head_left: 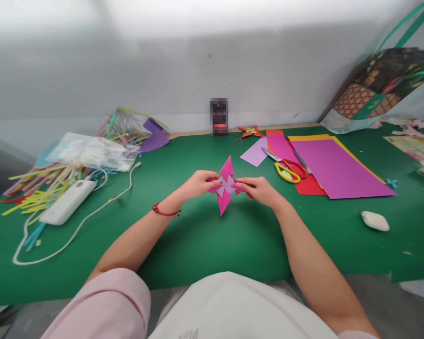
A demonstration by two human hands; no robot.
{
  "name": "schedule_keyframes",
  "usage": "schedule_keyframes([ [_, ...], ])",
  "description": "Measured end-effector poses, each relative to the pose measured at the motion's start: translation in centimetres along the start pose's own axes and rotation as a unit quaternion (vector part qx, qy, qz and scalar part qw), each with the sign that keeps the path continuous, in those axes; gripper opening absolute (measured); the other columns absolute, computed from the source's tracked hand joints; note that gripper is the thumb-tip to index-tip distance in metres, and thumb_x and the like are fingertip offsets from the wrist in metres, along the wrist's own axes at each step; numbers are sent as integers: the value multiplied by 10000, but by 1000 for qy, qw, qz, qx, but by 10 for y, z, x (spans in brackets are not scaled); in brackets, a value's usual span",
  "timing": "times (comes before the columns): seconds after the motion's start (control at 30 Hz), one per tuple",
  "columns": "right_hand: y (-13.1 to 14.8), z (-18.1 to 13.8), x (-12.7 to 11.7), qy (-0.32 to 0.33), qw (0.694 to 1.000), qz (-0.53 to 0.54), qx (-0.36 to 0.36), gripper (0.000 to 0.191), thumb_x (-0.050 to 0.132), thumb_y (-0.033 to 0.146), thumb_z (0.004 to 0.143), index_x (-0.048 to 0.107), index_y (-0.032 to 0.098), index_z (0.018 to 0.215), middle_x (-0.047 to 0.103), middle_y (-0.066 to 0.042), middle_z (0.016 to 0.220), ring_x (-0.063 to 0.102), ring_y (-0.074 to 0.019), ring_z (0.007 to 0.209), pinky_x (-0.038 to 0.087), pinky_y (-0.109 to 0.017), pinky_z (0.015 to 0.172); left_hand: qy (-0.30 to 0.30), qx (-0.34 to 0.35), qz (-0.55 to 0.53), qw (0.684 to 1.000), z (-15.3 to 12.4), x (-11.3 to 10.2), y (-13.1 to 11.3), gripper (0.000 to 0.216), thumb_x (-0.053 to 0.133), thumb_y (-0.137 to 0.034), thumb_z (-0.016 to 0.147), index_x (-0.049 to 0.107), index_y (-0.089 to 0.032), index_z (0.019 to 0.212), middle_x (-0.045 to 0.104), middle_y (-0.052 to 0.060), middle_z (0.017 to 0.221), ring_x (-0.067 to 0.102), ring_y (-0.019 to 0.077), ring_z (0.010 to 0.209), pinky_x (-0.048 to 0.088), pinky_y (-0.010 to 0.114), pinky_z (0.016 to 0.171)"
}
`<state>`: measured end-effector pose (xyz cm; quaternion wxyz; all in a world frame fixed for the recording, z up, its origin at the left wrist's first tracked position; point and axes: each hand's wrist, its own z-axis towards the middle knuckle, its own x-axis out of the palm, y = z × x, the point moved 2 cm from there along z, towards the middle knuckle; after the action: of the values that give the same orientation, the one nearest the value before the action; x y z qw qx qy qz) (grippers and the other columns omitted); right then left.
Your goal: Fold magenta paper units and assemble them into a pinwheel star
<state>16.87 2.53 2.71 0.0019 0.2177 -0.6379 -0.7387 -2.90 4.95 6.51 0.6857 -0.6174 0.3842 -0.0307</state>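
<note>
Between my two hands is a folded paper star (225,203), bright pink at its points and pale lilac at its centre. My left hand (199,183) pinches the star's left point, thumb on top. On the opposite side my right hand (259,189) grips the right point between thumb and fingers. The upper and lower points stick out free, and the side points are mostly covered by my fingers. The star is held above the green table top (198,254).
To the right lie scissors (292,170) with red and yellow handles, purple sheets (339,165), a lilac sheet (253,151) and a white case (375,221). An orange paper star (250,131) lies behind. On the left are a power bank (69,201), its cable and paper strips (42,193).
</note>
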Motion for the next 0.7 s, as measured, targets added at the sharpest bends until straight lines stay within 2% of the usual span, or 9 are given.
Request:
schedule_keyframes([
  [0.1,1,2,0,-30,999,40,-8,536,440,586,830,670,187,1104,712,-57,819,500,-83,470,428,-212,417,-7,-8,-39,999,2,-3,1,317,546,-460,733,554,-146,694,452,-30,568,432,89,533,370,218,511],
  [0.2,2,4,0,-70,995,76,-16,603,386,627,834,653,175,1130,695,-73,843,561,-101,533,441,-207,408,-22,-5,-53,998,4,-5,1,310,553,-453,734,568,-143,727,459,-33,569,438,86,527,375,214,508],
  [0.37,3,5,0,-80,988,129,-8,461,617,536,736,691,177,1015,688,-62,821,597,-117,559,474,-217,413,-32,13,-22,999,4,-5,2,292,541,-425,766,595,-138,771,480,-33,577,440,85,529,385,214,519],
  [0.47,5,3,0,-75,985,152,-8,388,672,482,708,712,185,954,702,-65,835,638,-150,665,530,-247,493,-33,42,35,998,3,-5,3,251,560,-377,780,632,-139,819,542,-18,618,492,101,572,410,227,562],
  [0.53,6,1,0,-63,984,168,-23,350,672,473,712,719,203,931,705,-76,953,658,-176,793,566,-282,598,-66,86,94,990,1,-5,2,214,555,-335,802,659,-158,863,621,10,701,563,134,656,444,257,641],
  [0.6,8,0,0,-61,979,189,-46,324,654,481,729,724,211,894,678,-83,1087,654,-193,900,575,-315,697,-111,147,157,970,0,-4,-2,181,546,-303,825,675,-193,888,682,39,842,617,178,813,457,314,787],
  [0.7,9,-1,-2,-106,972,197,-69,304,682,455,713,710,215,897,671,-75,1111,652,-191,916,571,-345,760,-176,226,225,931,-4,-2,-8,174,521,-284,860,667,-250,948,665,51,1096,561,209,1098,331,421,1025],
])
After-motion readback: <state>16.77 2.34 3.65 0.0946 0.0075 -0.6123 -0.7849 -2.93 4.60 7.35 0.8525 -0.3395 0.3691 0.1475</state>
